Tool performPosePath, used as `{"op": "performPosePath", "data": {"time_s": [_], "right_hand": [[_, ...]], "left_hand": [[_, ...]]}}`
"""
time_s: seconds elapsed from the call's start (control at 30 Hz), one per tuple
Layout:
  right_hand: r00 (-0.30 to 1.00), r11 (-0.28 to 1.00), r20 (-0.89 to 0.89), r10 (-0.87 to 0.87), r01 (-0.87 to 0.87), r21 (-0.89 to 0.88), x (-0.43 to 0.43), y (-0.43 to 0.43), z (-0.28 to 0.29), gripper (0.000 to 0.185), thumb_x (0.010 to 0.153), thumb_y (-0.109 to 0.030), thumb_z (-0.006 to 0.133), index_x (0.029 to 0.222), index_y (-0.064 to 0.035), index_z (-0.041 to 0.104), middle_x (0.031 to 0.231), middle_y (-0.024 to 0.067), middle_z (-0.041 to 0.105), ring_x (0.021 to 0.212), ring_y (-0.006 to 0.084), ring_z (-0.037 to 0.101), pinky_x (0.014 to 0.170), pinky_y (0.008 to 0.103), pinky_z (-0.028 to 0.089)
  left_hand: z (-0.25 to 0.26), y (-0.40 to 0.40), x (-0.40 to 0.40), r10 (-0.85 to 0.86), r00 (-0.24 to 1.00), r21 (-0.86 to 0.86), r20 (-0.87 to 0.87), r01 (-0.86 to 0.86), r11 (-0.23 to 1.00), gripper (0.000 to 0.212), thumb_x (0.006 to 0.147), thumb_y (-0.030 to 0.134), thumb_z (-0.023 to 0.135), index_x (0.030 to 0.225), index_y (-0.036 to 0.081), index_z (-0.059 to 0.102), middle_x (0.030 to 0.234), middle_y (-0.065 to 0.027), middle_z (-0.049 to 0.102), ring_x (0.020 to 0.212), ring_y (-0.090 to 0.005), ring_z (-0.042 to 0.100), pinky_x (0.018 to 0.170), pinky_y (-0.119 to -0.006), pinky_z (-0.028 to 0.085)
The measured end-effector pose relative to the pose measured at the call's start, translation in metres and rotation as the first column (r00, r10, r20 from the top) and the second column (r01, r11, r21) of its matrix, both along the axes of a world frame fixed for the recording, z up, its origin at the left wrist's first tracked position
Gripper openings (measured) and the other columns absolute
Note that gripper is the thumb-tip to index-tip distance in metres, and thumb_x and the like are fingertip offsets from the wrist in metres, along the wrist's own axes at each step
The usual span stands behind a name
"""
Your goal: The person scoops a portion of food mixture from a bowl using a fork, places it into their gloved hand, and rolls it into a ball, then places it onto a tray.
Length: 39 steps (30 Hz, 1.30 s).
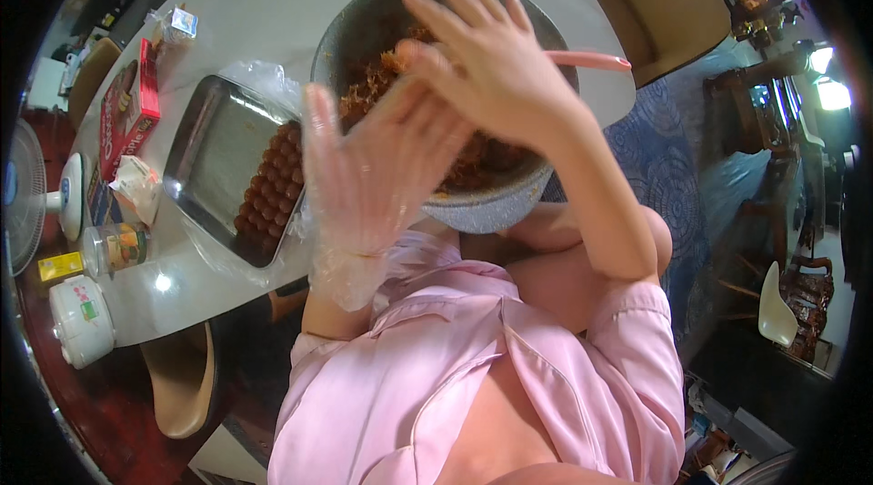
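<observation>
Over a large speckled grey pot [487, 209] my two hands are raised near each other. My left hand [382, 158] wears a clear plastic glove, its palm turned up and fingers spread; I see nothing held in it. My right hand [491, 62] is spread across the glove's fingertips, blurred, and whether something lies between the two hands is hidden. Inside the pot is a brown shredded mass [368, 86], and a pink handle [590, 61] sticks out over its right rim. Left of the pot, rows of brown balls [271, 192] fill the right side of a metal tray [204, 93].
On the white table [259, 1] stand a red box [129, 103], a crumpled packet [136, 185], a clear plastic jar [116, 248], a small yellow box [60, 267] and a white lidded container [82, 321]. Clear plastic film lies around the tray. Chairs [655, 1] flank the table.
</observation>
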State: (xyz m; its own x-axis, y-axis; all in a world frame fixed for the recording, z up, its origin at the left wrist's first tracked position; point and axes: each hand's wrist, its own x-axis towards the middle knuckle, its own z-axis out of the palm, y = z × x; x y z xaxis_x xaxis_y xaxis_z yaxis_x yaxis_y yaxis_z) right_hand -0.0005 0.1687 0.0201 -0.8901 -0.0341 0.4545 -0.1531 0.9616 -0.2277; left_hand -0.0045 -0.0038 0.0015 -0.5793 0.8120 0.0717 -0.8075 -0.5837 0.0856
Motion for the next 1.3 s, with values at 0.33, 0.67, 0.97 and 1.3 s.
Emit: {"op": "performPosePath", "data": {"time_s": [0.33,0.67,0.97,1.3], "right_hand": [[0.998,0.998,0.018,0.061,-0.062,0.026,0.015,-0.009,0.000,0.059,0.098,-0.048,0.053,0.147,-0.0139,0.047,0.155,0.0210,0.037,0.145,0.0400,0.030,0.118,0.0571,0.020],[0.985,0.986,0.050,0.167,-0.168,0.011,0.020,-0.026,0.003,0.062,0.096,-0.049,0.054,0.146,-0.0135,0.046,0.155,0.0218,0.036,0.146,0.0407,0.028,0.118,0.0572,0.021],[0.988,0.987,-0.003,0.154,-0.154,-0.037,0.020,-0.025,0.002,0.061,0.098,-0.049,0.052,0.146,-0.0135,0.047,0.153,0.0226,0.039,0.147,0.0405,0.027,0.118,0.0587,0.018],[0.976,0.978,-0.084,0.200,-0.204,-0.033,0.017,-0.034,-0.003,0.066,0.095,-0.056,0.050,0.140,-0.0081,0.052,0.148,0.0255,0.043,0.141,0.0457,0.034,0.112,0.0657,0.025]], "left_hand": [[0.000,-0.007,-0.010,0.021,0.993,0.086,0.114,-0.031,0.996,0.092,0.098,0.069,0.032,0.154,-0.004,0.021,0.154,-0.0220,0.034,0.145,-0.0342,0.030,0.121,-0.050,0.019],[-0.012,0.003,-0.010,0.049,0.998,-0.124,0.050,-0.043,0.991,0.094,0.097,0.069,0.036,0.154,-0.004,0.020,0.158,-0.0210,0.029,0.149,-0.0320,0.023,0.122,-0.045,0.020],[0.002,0.000,-0.017,-0.073,0.995,0.087,0.071,0.067,0.994,0.101,0.092,0.079,0.030,0.152,-0.003,0.029,0.153,-0.0203,0.035,0.145,-0.0303,0.031,0.122,-0.046,0.019],[0.003,-0.001,-0.006,0.005,0.991,-0.044,0.135,0.001,0.999,0.091,0.096,0.068,0.038,0.155,-0.001,0.024,0.158,-0.0220,0.029,0.148,-0.0339,0.026,0.120,-0.052,0.021]]}}
